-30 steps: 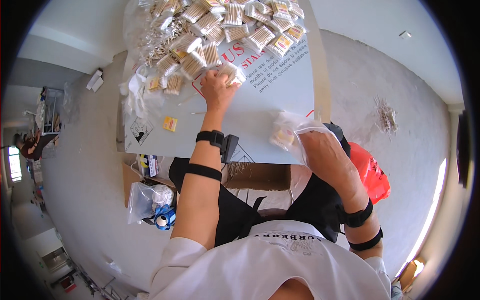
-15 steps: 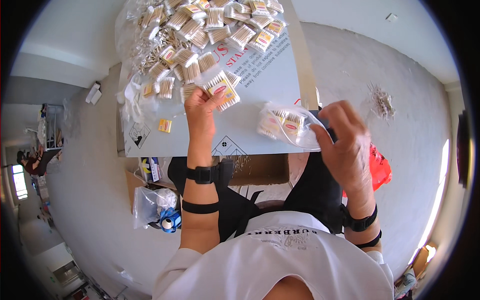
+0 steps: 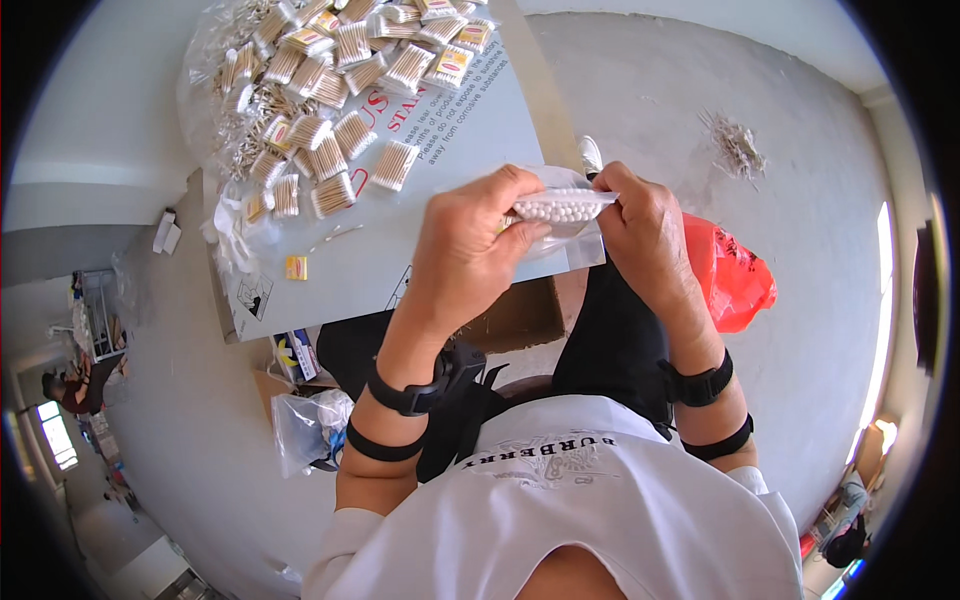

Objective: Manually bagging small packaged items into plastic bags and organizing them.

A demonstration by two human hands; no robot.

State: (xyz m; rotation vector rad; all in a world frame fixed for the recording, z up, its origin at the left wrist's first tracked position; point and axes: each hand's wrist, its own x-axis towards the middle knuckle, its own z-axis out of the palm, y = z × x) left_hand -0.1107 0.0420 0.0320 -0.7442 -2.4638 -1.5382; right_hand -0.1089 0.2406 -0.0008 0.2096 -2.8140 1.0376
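Observation:
In front of me, above the table's near right edge, both hands hold a clear pack of cotton swabs (image 3: pixel 566 210), its white tips facing up. My left hand (image 3: pixel 472 245) is closed on the left end of the pack, thumb below and fingers above. With its fingers pinched, my right hand (image 3: pixel 648 232) grips the pack's right edge. Behind and below the pack a clear plastic bag (image 3: pixel 548 243) is partly hidden by my hands. A single swab pack (image 3: pixel 394 165) lies to the left of them on the table.
A heap of swab packs (image 3: pixel 352 45) covers the far left of the table (image 3: pixel 340 290). Near it lie a small yellow card (image 3: pixel 296 268), loose swabs (image 3: pixel 337 237) and crumpled white plastic (image 3: pixel 232 232). A red bag (image 3: pixel 738 280) hangs right; swabs (image 3: pixel 735 147) litter the floor.
My left hand has carried the pack right, away from the heap, and turned it tips up. My right hand has closed on its other end. The head view has shifted.

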